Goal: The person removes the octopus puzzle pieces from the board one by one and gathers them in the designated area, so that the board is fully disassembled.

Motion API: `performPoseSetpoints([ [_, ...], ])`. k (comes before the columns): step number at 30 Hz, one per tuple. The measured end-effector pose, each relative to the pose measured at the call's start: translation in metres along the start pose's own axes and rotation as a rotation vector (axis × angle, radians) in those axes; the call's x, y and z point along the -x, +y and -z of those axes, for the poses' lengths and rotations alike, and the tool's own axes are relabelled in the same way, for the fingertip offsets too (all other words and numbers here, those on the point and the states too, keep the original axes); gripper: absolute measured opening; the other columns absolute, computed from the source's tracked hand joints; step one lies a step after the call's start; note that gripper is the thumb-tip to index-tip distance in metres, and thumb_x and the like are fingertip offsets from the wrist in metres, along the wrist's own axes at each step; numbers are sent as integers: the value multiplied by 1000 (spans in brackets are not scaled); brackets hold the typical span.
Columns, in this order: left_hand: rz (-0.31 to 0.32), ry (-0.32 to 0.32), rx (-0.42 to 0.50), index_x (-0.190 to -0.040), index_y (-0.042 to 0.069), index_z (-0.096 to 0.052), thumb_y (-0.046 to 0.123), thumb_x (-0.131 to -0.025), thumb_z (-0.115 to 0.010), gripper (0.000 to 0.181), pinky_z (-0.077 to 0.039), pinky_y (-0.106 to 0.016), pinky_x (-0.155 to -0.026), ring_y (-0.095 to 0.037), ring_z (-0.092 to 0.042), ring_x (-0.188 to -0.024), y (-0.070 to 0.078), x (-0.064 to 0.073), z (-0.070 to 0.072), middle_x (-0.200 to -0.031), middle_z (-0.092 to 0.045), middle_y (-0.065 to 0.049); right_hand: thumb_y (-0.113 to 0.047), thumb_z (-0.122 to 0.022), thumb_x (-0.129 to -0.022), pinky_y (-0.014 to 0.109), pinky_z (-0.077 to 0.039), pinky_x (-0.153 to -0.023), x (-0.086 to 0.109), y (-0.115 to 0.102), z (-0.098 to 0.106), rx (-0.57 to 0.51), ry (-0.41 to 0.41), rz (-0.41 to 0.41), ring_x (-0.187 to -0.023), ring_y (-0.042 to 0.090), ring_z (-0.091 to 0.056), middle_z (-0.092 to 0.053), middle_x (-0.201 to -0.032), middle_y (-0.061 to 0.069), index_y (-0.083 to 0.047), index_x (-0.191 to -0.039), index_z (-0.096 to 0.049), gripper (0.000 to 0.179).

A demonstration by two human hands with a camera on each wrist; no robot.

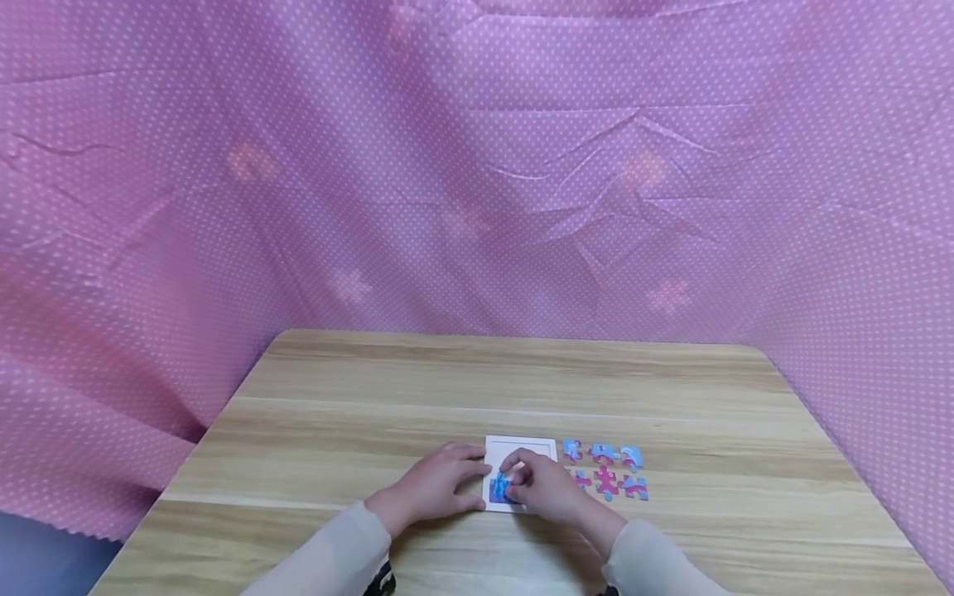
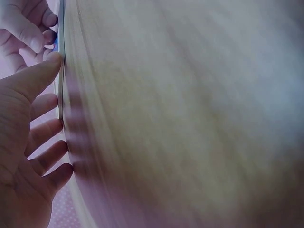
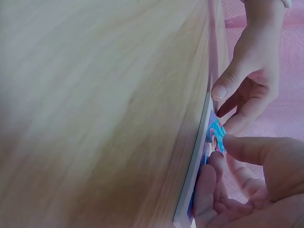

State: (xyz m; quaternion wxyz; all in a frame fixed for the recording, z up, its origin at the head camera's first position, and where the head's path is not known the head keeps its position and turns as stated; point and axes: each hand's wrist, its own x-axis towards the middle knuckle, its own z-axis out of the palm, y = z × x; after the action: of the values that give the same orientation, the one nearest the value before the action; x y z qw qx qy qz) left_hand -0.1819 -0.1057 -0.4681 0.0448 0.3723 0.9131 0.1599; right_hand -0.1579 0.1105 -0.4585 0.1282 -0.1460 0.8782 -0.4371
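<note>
A white square puzzle board (image 1: 495, 451) lies flat on the table, with blue and purple pieces (image 1: 498, 495) in its near left corner. My left hand (image 1: 436, 484) rests at the board's left edge, thumb at the near corner and fingers spread along the side. Over the board, my right hand (image 1: 551, 488) has its thumb and fingers curled together at the filled corner. They pinch a small blue and pink puzzle piece (image 3: 217, 131), tilted up from the board in the right wrist view. The fingers hide part of it.
Several loose blue and pink puzzle pieces (image 1: 606, 478) lie in two rows just right of the board, partly behind the right hand. The wooden table (image 1: 358, 381) extends all around. Pink dotted cloth (image 1: 462, 165) hangs behind it and at both sides.
</note>
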Motion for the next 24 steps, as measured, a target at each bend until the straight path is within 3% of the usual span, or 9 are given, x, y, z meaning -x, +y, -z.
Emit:
performPoseSetpoints([
  [8, 11, -10, 4, -126, 14, -63, 42, -85, -69, 50, -33, -41, -106, -24, -42, -129, -2, 0, -1, -139, -50, -6, -6, -63, -90, 35, -45, -68, -3, -2, -1, 5, 24, -41, -73, 15, -54, -58, -79, -2, -17, -99, -61, 15],
  [13, 11, -7, 3, -126, 14, -64, 42, -85, -69, 50, -34, -41, -106, -24, -43, -128, -2, 0, -1, -138, -50, -6, -5, -64, -89, 34, -46, -66, -2, -1, -2, -11, 51, -15, -72, 15, -54, -59, -79, -2, -16, -98, -61, 15],
  [24, 9, -10, -7, -126, 14, -63, 43, -85, -69, 51, -33, -41, -106, -25, -43, -128, 0, -1, 0, -138, -50, -6, 1, -61, -87, 31, -51, -58, 11, 5, 14, -212, 74, 28, -71, 18, -58, -61, -82, 4, -9, -102, -61, 18],
])
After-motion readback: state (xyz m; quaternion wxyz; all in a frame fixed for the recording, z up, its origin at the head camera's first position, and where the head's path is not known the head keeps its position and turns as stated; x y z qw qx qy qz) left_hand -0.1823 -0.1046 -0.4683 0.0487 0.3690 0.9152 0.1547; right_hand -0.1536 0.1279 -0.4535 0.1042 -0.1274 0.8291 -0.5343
